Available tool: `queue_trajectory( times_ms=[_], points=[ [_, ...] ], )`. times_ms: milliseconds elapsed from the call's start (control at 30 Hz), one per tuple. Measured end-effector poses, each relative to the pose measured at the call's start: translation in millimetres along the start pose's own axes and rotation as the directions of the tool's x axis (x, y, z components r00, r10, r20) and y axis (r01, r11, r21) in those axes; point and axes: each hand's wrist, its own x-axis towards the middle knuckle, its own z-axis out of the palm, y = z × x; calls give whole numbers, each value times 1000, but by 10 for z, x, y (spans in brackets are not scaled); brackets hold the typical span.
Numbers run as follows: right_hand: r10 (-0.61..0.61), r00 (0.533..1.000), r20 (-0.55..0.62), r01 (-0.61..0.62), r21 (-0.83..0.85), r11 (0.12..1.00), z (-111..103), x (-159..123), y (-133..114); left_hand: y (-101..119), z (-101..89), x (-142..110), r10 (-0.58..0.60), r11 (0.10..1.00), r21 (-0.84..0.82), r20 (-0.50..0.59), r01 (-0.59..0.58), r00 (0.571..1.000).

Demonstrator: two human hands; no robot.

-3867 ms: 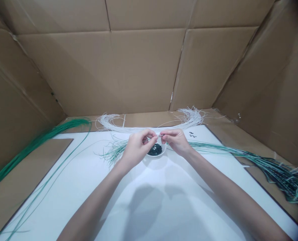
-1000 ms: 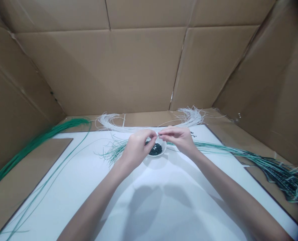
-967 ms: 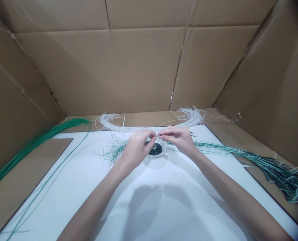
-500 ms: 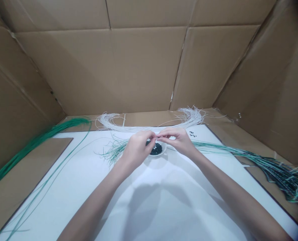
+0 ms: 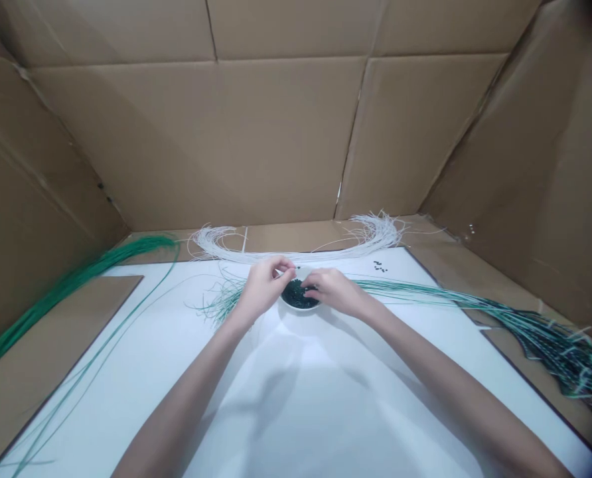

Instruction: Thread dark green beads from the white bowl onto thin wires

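Observation:
A small white bowl (image 5: 300, 309) filled with tiny dark beads (image 5: 296, 296) stands on the white board between my hands. My left hand (image 5: 266, 282) is at the bowl's left rim, thumb and forefinger pinched together. A small dark speck shows beside those fingertips; what they hold is too fine to make out. My right hand (image 5: 333, 291) reaches over the right rim, its fingers slightly apart and dipping to the beads. Whether it touches any bead is unclear. Thin green strands (image 5: 223, 299) fan out left of my left hand and continue behind my hands to the right.
White strands (image 5: 286, 257) lie curved along the back edge. A green bundle (image 5: 77, 289) runs down the left side. At the right lies a bundle of dark beaded strands (image 5: 559, 352). Several loose beads (image 5: 379, 267) sit behind my right hand. Cardboard walls (image 5: 201, 146) enclose the board.
My hands have parted from where their fingertips met above the bowl. The right one has dropped to the beads; the left has shifted slightly left, still pinched. More of the bowl shows.

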Motion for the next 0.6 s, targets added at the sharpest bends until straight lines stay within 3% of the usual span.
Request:
queue_trajectory(
  times_ms=[67,200,333,600],
  points=[
    [10,992,122,1,-88,996,76,55,17,-46,18,18,-43,999,-18,3,43,999],
    [156,940,303,-99,-194,976,159,178,13,-100,32,35,-52,997,-58,27,53,998],
    [192,933,304,-112,-262,959,179,241,-40,-121,27,35,-60,993,-102,52,65,997],
    [216,944,249,-134,-308,942,129,202,-95,-160,32,63,-174,975,-141,-22,169,984]
  ],
)
